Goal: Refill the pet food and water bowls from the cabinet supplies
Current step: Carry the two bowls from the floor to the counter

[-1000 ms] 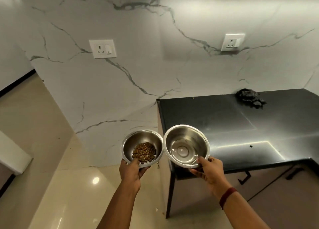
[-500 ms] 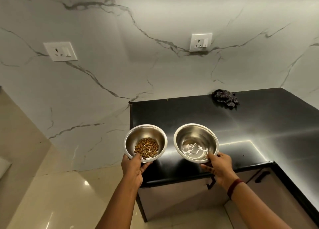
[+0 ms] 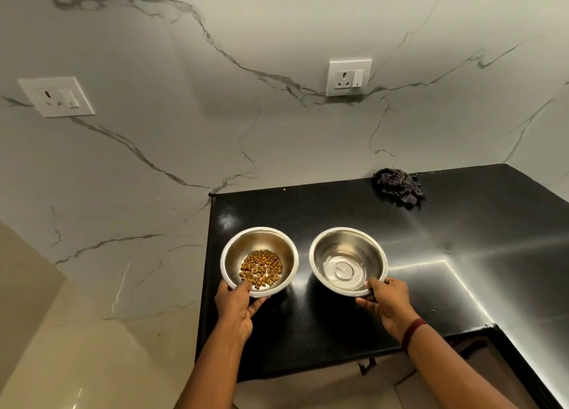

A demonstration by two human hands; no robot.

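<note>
Both steel bowls [image 3: 259, 260] (kibble [image 3: 261, 269], water [image 3: 341, 270]) gleam.

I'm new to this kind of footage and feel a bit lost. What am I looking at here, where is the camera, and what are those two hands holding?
There is no machine here: a person wears a camera on the head, looking forward and down, so you see their own arms. The left hand grips a steel bowl with some brown pet food in the bottom. The right hand grips a second steel bowl holding a little water. Both are held by the near rim over a black counter; whether they touch it is unclear. A crumpled dark cloth lies at the back, near the marble wall with two sockets.
</note>
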